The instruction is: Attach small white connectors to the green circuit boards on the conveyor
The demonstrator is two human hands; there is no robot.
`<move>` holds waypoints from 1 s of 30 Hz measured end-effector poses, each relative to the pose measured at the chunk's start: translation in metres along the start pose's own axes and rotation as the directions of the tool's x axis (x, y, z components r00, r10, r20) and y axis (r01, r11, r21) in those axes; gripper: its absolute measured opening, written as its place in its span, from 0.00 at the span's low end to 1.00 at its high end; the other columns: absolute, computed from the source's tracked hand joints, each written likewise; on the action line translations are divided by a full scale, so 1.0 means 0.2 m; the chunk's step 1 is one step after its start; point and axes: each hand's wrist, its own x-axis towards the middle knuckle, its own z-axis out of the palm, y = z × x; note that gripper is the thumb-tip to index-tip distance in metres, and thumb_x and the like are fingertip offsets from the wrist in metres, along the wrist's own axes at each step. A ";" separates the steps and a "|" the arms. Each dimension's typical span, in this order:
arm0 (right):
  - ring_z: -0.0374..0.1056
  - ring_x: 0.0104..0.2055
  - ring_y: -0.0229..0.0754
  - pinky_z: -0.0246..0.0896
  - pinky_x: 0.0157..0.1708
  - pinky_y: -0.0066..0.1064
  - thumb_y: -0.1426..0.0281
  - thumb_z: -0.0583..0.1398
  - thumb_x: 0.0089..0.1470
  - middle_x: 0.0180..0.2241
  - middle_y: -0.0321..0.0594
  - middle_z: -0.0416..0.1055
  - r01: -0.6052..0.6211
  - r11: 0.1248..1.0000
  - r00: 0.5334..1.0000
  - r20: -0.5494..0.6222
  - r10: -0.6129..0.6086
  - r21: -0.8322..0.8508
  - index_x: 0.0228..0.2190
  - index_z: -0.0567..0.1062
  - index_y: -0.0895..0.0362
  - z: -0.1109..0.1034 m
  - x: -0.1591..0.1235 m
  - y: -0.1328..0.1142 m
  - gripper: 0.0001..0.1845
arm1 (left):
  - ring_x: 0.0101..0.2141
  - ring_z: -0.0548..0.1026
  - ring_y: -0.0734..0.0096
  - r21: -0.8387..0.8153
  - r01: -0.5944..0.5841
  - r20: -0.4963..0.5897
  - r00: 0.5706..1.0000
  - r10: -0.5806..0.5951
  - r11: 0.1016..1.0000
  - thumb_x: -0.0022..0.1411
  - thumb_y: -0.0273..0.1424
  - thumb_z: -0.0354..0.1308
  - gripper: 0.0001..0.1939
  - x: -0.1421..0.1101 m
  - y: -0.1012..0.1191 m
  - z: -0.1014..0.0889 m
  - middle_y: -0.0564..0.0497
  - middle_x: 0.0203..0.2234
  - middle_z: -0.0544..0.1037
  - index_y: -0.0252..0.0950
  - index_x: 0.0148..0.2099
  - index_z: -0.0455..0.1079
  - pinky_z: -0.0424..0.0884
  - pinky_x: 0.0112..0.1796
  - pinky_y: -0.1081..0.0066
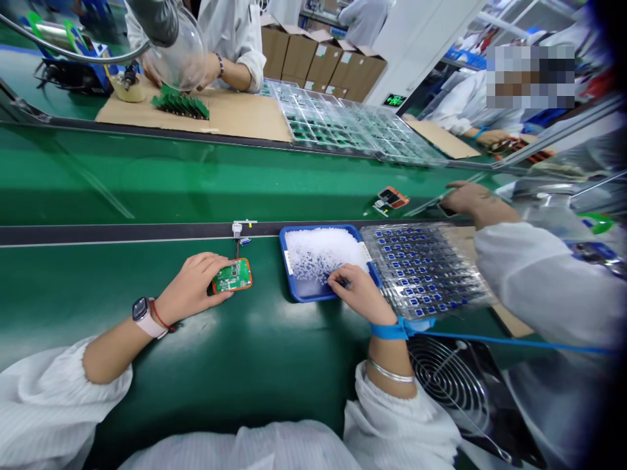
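On the green bench, my left hand (198, 284) grips the left end of a small green circuit board (234, 276) in an orange frame, thumb below and fingers above. A red wire leads up from the board to a white connector (237, 230). My right hand (361, 294) reaches over the near right corner of a blue tray (294, 287) with many tiny white pieces (323, 245) in it. Its thumb and fingertips are pinched together low over the tray. Whatever lies between them is too small to tell.
Right of the tray lies a clear blister tray (424, 267) of small blue parts. A black fan (455, 385) sits nearer me, with a blue strap (509, 341) running from my right wrist above it. Another orange-framed piece (392, 198) rests beyond, near a co-worker's hand (475, 199).
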 end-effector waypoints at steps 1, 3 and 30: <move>0.64 0.34 0.44 0.58 0.36 0.37 0.71 0.55 0.52 0.27 0.40 0.68 0.001 1.000 1.000 0.001 -0.001 0.002 0.24 0.70 0.57 0.00 0.00 0.00 0.07 | 0.51 0.64 0.55 0.002 -0.001 0.001 1.000 0.001 1.000 0.58 0.44 0.55 0.26 -0.01 0.00 0.00 0.44 0.50 0.70 0.39 0.56 0.59 0.59 0.51 0.55; 0.64 0.34 0.44 0.58 0.36 0.37 0.71 0.55 0.52 0.27 0.40 0.68 0.005 1.000 1.000 0.006 -0.005 0.001 0.24 0.70 0.57 0.01 0.01 0.00 0.07 | 0.51 0.64 0.55 0.005 -0.007 0.006 1.000 0.007 1.000 0.58 0.44 0.54 0.26 -0.01 0.00 0.00 0.44 0.50 0.70 0.39 0.56 0.59 0.59 0.51 0.56; 0.62 0.36 0.46 0.58 0.38 0.40 0.71 0.54 0.51 0.29 0.43 0.64 0.008 1.000 0.997 -0.074 -0.007 0.018 0.23 0.69 0.57 0.03 0.01 0.03 0.08 | 0.51 0.64 0.55 -0.026 -0.004 0.007 1.000 0.004 1.000 0.58 0.45 0.55 0.27 0.00 -0.02 0.01 0.44 0.50 0.69 0.37 0.55 0.60 0.59 0.50 0.58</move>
